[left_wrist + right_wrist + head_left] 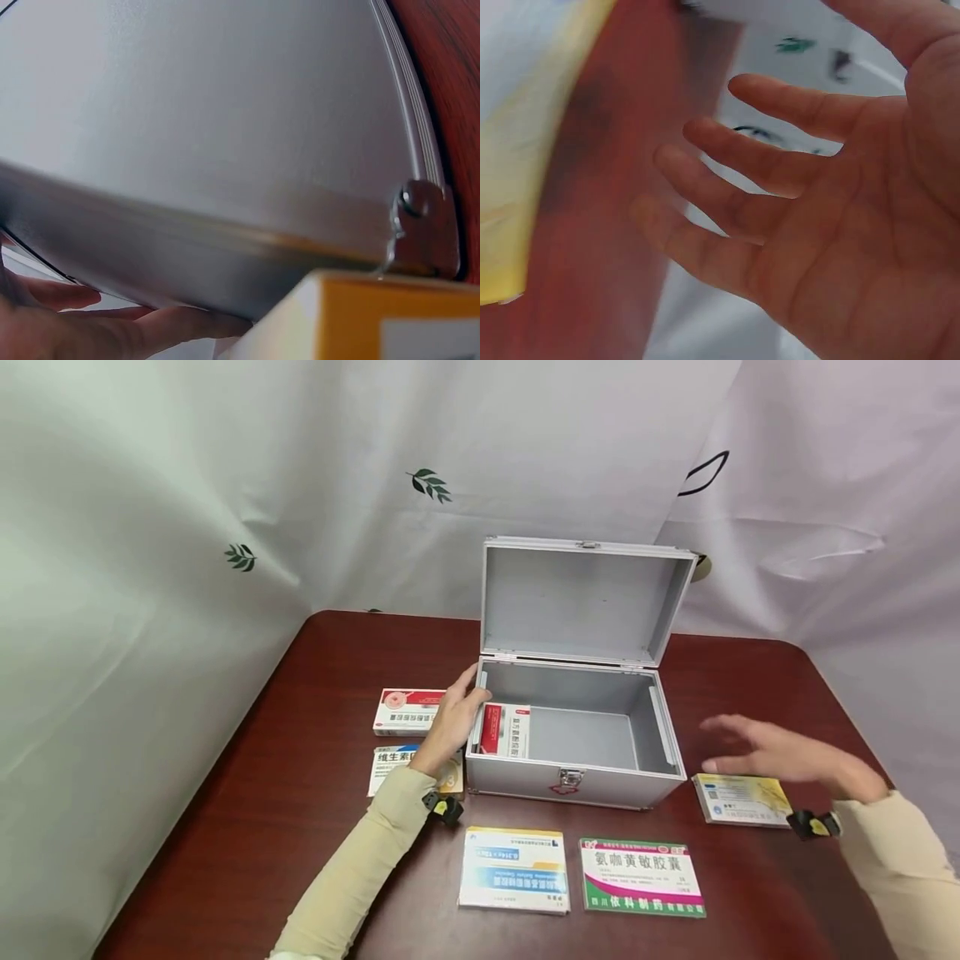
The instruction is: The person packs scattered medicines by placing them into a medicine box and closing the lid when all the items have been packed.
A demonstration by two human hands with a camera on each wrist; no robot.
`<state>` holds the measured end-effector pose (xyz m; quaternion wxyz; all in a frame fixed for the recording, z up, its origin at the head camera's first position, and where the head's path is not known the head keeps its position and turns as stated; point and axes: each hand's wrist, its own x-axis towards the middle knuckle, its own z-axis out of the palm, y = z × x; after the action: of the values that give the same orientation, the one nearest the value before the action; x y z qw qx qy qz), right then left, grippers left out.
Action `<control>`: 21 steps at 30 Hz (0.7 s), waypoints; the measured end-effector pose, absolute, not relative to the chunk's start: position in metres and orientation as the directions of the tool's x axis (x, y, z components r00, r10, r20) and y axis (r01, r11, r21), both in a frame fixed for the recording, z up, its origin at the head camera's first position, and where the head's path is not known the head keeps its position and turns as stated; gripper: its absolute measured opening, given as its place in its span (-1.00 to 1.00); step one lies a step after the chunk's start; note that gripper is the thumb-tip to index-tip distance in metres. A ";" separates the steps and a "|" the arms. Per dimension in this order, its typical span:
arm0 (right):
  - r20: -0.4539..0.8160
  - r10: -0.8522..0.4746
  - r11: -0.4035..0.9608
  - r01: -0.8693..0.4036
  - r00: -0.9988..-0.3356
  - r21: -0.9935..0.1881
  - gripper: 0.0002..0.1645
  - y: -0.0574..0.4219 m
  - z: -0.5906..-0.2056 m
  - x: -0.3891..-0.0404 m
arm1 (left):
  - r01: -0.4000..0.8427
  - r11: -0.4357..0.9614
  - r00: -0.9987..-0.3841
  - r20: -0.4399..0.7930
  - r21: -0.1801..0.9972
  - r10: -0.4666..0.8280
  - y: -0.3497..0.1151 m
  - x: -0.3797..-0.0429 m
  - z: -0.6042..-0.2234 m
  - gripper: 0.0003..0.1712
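Note:
An aluminium case (525,777) stands with its lid (581,602) raised. My left hand (456,714) holds the case's left wall, thumb over the rim; in the left wrist view its fingers (180,324) lie along the metal edge. Inside the case, at the left end, is a red and white medicine box (517,731). My right hand (780,752) hovers at the right over a yellow and white medicine box (742,802). Its fingers are spread and slightly bent, with nothing in them, as the right wrist view of the palm (847,217) shows.
Left of the case lie a red and white box (405,714) and a vitamin box (386,764), both partly behind the left arm. In front lie a blue and white box (513,872) and a green and white capsule box (641,877). Pale curtains surround the dark red table (247,785).

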<state>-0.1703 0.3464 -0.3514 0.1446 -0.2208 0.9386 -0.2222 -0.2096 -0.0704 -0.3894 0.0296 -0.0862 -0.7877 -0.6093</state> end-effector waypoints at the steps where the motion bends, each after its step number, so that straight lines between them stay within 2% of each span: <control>1: -0.186 -0.476 0.811 -0.348 -0.859 -0.470 -0.20 0.349 -0.359 -0.167 | 0.176 0.237 -0.983 0.157 0.956 0.094 -0.071 -0.209 -0.389 -0.43; 8: -0.273 -0.486 0.813 -0.316 -0.830 -0.489 0.07 0.351 -0.384 -0.145 | 0.180 0.223 -0.981 0.159 0.958 0.109 -0.069 -0.209 -0.389 -0.42; 13: -0.271 -0.493 0.820 -0.336 -0.827 -0.464 0.20 0.349 -0.388 -0.136 | 0.206 0.260 -0.976 0.177 0.943 0.129 -0.069 -0.204 -0.377 -0.41; 18: -0.292 -0.470 0.839 -0.319 -0.833 -0.441 0.17 0.351 -0.389 -0.137 | 0.225 0.266 -0.970 0.191 0.937 0.148 -0.068 -0.194 -0.361 -0.42; 21: -0.288 -0.456 0.850 -0.317 -0.842 -0.420 0.10 0.352 -0.389 -0.139 | 0.224 0.275 -0.970 0.186 0.935 0.157 -0.070 -0.196 -0.365 -0.42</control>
<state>-0.1394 0.3524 -0.3887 0.1920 -0.2053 0.9424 -0.1811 -0.1964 -0.0697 -0.3646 0.0283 -0.1195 -0.7979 -0.5902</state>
